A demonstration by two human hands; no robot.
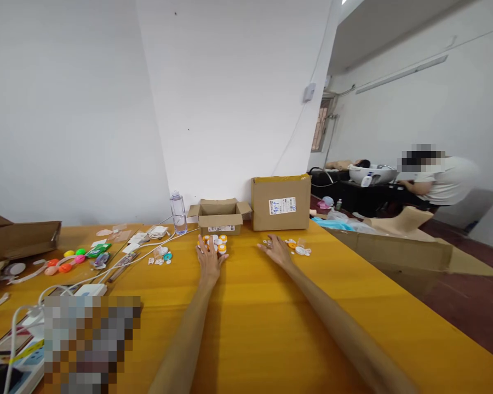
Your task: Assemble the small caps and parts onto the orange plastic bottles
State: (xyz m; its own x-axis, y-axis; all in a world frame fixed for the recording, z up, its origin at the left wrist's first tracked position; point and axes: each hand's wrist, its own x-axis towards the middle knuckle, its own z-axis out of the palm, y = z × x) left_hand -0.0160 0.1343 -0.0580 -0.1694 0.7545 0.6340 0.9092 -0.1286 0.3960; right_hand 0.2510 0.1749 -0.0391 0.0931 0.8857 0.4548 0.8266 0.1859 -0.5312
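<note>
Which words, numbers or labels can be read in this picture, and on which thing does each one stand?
No text can be read for certain.
White label on the closed cardboard box: handwritten marks and print, too blurred to read.
Label strip on the front of the small open box: too small to read.
Water bottle: no text shows.
Small orange and white pieces under the left hand and by the right hand: no lettering can be made out.

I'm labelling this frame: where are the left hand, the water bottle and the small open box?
left hand (208, 258), head view, back of hand.
water bottle (178, 213), head view, clear body.
small open box (221, 218), head view, front wall.
</note>
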